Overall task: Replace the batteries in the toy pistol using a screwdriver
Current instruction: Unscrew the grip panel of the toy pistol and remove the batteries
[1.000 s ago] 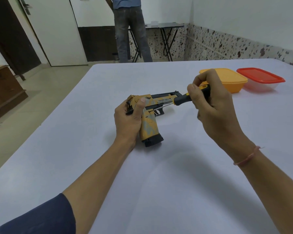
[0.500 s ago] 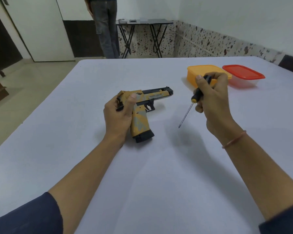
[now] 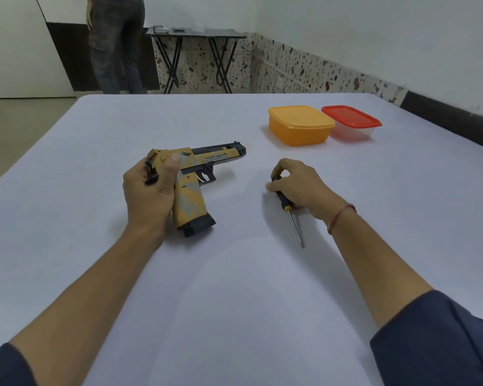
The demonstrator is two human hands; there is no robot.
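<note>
A tan and black toy pistol [image 3: 195, 185] lies on its side on the white table [image 3: 234, 288], barrel pointing right, black grip base toward me. My left hand [image 3: 148, 190] grips its rear end, thumb on the slide. To the right, a screwdriver [image 3: 289, 211] with a black and yellow handle lies flat on the table, its thin metal shaft pointing toward me. My right hand [image 3: 299, 185] rests low on the table with its fingers still around the handle.
An orange lidded box [image 3: 300, 125] and a clear box with a red lid [image 3: 352, 122] stand at the back right of the table. Beyond the table's far edge stands a person [image 3: 115, 43] beside a black folding table [image 3: 195, 34].
My right hand took the screwdriver away from the pistol, swung it down to the right and laid it on the table. My left hand kept its hold on the pistol.
</note>
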